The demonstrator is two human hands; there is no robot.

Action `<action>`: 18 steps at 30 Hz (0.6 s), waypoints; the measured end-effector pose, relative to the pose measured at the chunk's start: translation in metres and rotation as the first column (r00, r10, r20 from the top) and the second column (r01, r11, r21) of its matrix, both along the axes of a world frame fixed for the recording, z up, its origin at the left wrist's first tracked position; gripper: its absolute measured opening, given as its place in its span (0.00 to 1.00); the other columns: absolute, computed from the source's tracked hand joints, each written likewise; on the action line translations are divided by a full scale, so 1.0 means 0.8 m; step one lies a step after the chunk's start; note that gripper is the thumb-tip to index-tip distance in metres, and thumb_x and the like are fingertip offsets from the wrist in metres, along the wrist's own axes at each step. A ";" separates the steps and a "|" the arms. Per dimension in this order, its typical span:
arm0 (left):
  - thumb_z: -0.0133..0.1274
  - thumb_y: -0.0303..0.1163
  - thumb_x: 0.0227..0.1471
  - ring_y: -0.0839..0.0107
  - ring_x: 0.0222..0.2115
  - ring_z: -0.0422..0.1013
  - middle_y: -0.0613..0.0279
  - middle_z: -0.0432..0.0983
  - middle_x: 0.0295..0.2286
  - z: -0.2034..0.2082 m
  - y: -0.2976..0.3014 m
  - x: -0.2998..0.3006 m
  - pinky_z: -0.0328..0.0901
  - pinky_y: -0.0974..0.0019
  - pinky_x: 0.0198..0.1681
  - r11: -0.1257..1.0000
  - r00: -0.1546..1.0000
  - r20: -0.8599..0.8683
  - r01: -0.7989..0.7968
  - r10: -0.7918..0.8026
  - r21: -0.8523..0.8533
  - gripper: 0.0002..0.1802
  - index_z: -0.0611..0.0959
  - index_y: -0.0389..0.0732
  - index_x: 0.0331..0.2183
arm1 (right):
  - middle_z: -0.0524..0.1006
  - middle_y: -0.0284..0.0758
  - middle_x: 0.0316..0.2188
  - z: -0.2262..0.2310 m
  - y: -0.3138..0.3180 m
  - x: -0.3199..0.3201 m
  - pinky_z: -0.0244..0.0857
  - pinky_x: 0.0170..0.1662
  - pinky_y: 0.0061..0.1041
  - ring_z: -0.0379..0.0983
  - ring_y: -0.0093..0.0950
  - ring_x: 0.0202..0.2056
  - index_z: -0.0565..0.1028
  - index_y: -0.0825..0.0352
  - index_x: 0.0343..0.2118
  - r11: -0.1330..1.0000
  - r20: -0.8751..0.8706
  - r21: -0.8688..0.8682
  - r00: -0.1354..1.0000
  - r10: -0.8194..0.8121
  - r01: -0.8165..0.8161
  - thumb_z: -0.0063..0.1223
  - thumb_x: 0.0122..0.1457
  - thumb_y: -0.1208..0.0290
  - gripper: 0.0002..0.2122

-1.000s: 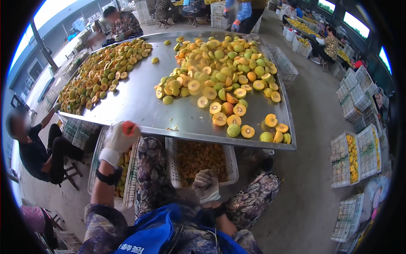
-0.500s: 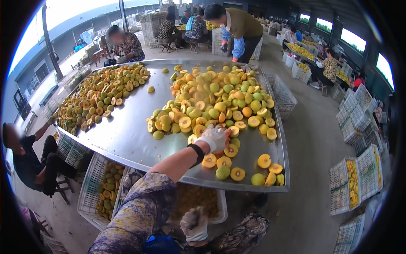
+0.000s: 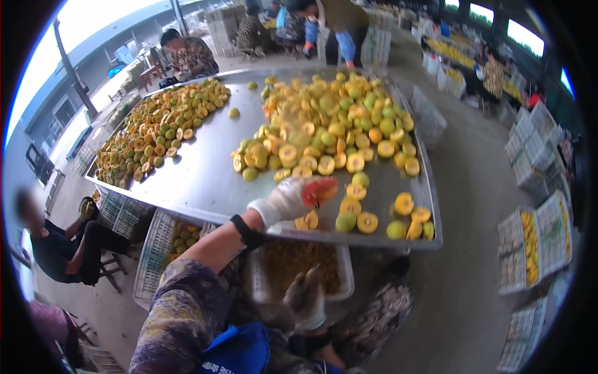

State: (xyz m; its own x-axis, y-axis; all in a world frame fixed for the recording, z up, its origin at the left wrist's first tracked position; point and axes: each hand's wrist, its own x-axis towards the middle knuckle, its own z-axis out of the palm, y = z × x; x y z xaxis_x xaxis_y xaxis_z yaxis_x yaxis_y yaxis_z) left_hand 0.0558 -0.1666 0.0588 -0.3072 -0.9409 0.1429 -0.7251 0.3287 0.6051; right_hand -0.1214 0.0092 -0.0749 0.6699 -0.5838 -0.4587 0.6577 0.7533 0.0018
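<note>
My left hand (image 3: 283, 201), in a white glove with a black wristband, is over the near edge of a metal-topped table (image 3: 199, 187). Its fingers are closed around something red-orange and blurred that I cannot make out for certain. Beside it lie cut yellow fruit halves (image 3: 367, 222), peach-like, with green-yellow skins. Behind them spreads a large heap of the same fruit (image 3: 336, 131). Lower down, my right hand (image 3: 305, 299), in a worn greyish glove, is closed above a white crate (image 3: 347, 274) of brownish bits. A thin tip shows at its fingers, too blurred to name.
A second fruit pile (image 3: 156, 134) covers the table's left part. A plastic crate (image 3: 149, 249) of fruit stands below the near left edge. One person (image 3: 59, 249) sits at left; another (image 3: 339, 25) bends at the far side. Stacked crates (image 3: 514, 249) line the right.
My left hand has drawn back from the fruit heap toward the table's near edge, the red-orange thing now showing at its fingers. My right hand has shifted slightly right. The view has tilted down.
</note>
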 end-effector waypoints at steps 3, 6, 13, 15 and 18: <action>0.57 0.15 0.46 0.54 0.51 0.74 0.53 0.74 0.54 0.006 0.048 -0.018 0.70 0.59 0.54 0.988 0.964 -0.244 0.076 -0.107 -0.131 0.33 0.78 0.46 0.55 | 0.72 0.24 0.21 0.034 -0.027 -0.020 0.59 0.20 0.18 0.64 0.18 0.17 0.77 0.54 0.39 0.955 -0.256 -0.232 0.935 -0.244 0.186 0.43 0.67 0.41 0.21; 0.48 0.09 0.44 0.55 0.56 0.70 0.54 0.72 0.56 0.005 0.098 -0.034 0.67 0.59 0.58 0.979 0.976 -0.151 0.135 -0.158 -0.155 0.37 0.78 0.47 0.56 | 0.72 0.23 0.23 0.060 -0.046 -0.037 0.62 0.22 0.15 0.68 0.15 0.21 0.73 0.56 0.44 0.926 -0.426 -0.352 0.858 -0.286 0.134 0.41 0.67 0.41 0.21; 0.38 0.08 0.45 0.62 0.62 0.62 0.53 0.66 0.61 -0.031 0.168 -0.060 0.57 0.58 0.66 0.983 0.865 -0.486 0.176 -0.127 0.055 0.37 0.72 0.36 0.58 | 0.77 0.24 0.30 0.040 -0.031 -0.042 0.63 0.23 0.12 0.72 0.12 0.25 0.73 0.59 0.52 0.780 -0.473 -0.624 0.776 -0.418 0.040 0.52 0.65 0.46 0.22; 0.41 0.15 0.57 0.60 0.63 0.60 0.54 0.63 0.63 -0.041 0.181 -0.070 0.54 0.56 0.67 0.920 0.067 -0.967 0.297 0.247 0.256 0.29 0.68 0.36 0.61 | 0.79 0.24 0.37 0.032 -0.024 -0.041 0.63 0.25 0.10 0.73 0.11 0.27 0.72 0.60 0.55 0.880 -0.418 -0.467 0.856 -0.304 0.084 0.56 0.64 0.50 0.23; 0.45 0.32 0.66 0.53 0.63 0.59 0.51 0.60 0.64 -0.065 0.184 -0.078 0.55 0.52 0.67 0.901 0.020 -0.948 0.304 0.317 0.308 0.29 0.62 0.42 0.66 | 0.78 0.26 0.43 0.022 -0.022 -0.037 0.70 0.35 0.13 0.76 0.14 0.36 0.72 0.64 0.56 0.810 -0.464 -0.581 0.787 -0.406 0.075 0.55 0.66 0.54 0.22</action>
State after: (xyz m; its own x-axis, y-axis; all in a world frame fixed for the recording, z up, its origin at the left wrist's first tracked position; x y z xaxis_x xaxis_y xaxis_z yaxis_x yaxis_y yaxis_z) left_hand -0.0066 -0.0196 0.0065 -0.1563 -0.9877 -0.0100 0.6616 -0.1122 0.7414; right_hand -0.1509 -0.0081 -0.0572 0.2030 -0.9387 -0.2785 0.5752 0.3445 -0.7419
